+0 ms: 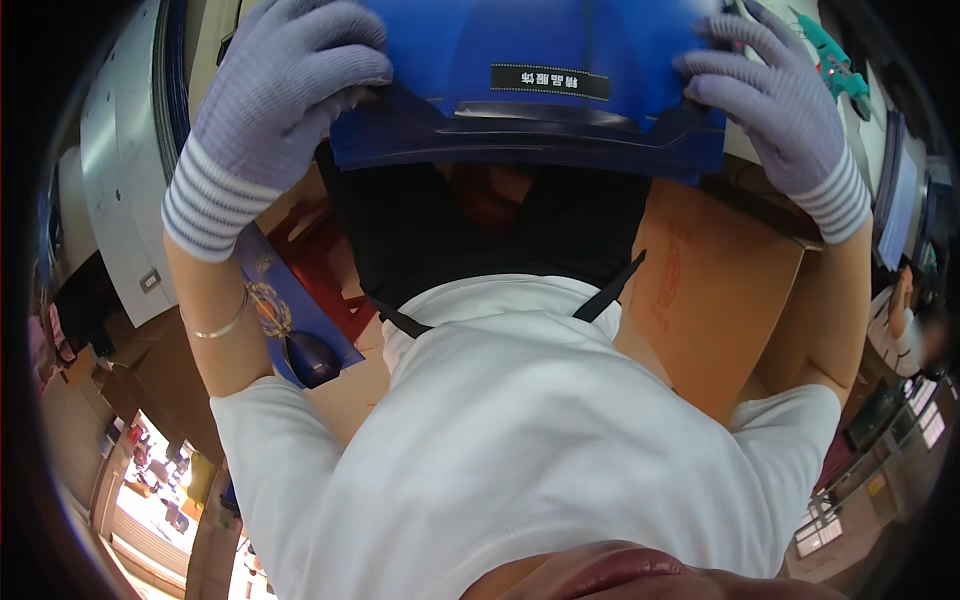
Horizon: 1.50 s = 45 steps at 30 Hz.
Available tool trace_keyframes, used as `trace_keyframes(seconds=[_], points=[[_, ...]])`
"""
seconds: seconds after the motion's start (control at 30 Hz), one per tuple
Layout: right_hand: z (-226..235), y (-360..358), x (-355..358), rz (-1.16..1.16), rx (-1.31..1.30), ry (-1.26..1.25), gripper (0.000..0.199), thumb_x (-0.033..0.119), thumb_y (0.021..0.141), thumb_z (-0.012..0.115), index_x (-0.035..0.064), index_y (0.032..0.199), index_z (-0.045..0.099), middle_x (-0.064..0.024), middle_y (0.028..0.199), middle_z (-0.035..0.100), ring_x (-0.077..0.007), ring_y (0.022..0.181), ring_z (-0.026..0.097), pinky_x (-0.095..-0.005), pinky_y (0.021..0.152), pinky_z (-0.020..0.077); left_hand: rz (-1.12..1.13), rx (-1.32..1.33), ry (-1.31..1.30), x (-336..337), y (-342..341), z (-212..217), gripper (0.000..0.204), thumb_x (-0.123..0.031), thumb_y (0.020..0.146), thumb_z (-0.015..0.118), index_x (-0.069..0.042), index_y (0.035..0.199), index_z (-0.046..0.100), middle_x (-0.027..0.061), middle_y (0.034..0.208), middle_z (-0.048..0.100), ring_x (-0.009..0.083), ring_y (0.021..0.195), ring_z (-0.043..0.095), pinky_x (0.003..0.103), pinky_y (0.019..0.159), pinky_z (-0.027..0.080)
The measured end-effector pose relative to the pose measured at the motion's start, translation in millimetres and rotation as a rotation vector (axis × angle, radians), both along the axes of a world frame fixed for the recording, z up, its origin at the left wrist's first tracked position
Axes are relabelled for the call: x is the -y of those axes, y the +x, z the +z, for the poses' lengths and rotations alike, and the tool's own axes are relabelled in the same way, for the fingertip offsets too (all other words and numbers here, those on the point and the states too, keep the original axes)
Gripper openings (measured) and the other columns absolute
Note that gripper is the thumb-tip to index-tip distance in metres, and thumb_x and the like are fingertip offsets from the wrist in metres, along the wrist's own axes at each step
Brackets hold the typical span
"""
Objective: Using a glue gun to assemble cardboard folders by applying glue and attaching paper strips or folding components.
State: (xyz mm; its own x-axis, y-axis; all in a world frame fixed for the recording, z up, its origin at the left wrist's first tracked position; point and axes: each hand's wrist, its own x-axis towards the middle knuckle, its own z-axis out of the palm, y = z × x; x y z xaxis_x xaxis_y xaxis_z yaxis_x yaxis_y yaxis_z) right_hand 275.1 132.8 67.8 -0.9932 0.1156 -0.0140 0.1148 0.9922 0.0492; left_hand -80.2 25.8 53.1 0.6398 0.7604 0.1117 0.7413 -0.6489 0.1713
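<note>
A glossy blue box-like package (pixel 450 45) with a small black label sits in front of my body, above my lap. Its lower edge has a dark, shiny rim. My left hand (pixel 285 85), in a pale lavender knit glove with a striped cuff, curls its fingers over the package's left side. On the opposite side my right hand (pixel 780 95), gloved alike, has its bent fingers on the right edge. Both thumbs are largely hidden. The package's far end runs out of the top of the view.
A teal glue gun (pixel 835 65) lies beyond my right hand. Brown cardboard (pixel 710 290) stands by my right side. Near my left elbow are a blue printed panel (pixel 290 310) and a red stool-like piece (pixel 325 265). Another person (pixel 895 325) is at the far right.
</note>
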Motion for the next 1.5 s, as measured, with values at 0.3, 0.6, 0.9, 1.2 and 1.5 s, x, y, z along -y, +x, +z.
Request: trace_keyframes(seconds=[0.3,0.6,0.9,1.2,1.5], points=[[-25.9,-13.9,12.1,-0.309,-0.168,-0.136,0.029,-0.006,0.075,0.065,0.0058,0.101,0.069,-0.0094,0.098,0.063,-0.0290,0.093,0.060,-0.0362,0.082,0.0489,0.506,0.081,0.077,5.2,49.0,-16.0,0.028,-0.004,0.080,0.073,-0.003,0.107,0.068,0.0094,0.107,0.068,0.0230,0.101,0.064,0.036,0.093,0.050],[-39.4,-10.7,27.5,-0.534,-0.363,-0.348,0.023,0.007,0.088,0.065,0.0098,0.110,0.072,-0.0107,0.096,0.064,-0.0271,0.092,0.063,-0.0338,0.082,0.0521,1.047,0.480,0.000,70.4,31.1,-31.2,0.030,-0.022,0.087,0.075,-0.001,0.106,0.066,0.0092,0.083,0.069,0.0170,0.068,0.065,0.024,0.064,0.051],[-59.6,-49.6,52.3,-0.962,-0.509,-0.308,0.046,0.014,0.086,0.072,0.0125,0.131,0.060,-0.0055,0.082,0.059,-0.0157,0.066,0.055,-0.0285,0.067,0.0499,0.882,0.432,0.142,14.2,70.1,-38.5,0.039,-0.011,0.079,0.073,0.000,0.114,0.060,0.0165,0.105,0.061,0.0316,0.096,0.061,0.038,0.085,0.050],[-70.6,-71.8,54.3,-1.061,-0.481,-0.055,0.034,0.020,0.089,0.067,0.0185,0.123,0.065,-0.0056,0.089,0.065,-0.0217,0.074,0.064,-0.0316,0.072,0.0530,0.628,0.347,0.465,-10.8,83.8,-38.0,0.040,-0.036,0.086,0.074,-0.004,0.109,0.067,0.0101,0.081,0.066,0.0225,0.072,0.066,0.033,0.068,0.055],[-62.7,-85.4,35.0,-0.932,-0.430,-0.036,0.020,0.014,0.081,0.068,0.0066,0.098,0.059,-0.0149,0.092,0.064,-0.0345,0.082,0.063,-0.0406,0.074,0.0512,0.777,0.125,-0.083,-41.5,98.4,-31.5,0.028,-0.019,0.084,0.064,-0.002,0.105,0.057,0.0185,0.097,0.063,0.0371,0.090,0.064,0.044,0.079,0.052]])
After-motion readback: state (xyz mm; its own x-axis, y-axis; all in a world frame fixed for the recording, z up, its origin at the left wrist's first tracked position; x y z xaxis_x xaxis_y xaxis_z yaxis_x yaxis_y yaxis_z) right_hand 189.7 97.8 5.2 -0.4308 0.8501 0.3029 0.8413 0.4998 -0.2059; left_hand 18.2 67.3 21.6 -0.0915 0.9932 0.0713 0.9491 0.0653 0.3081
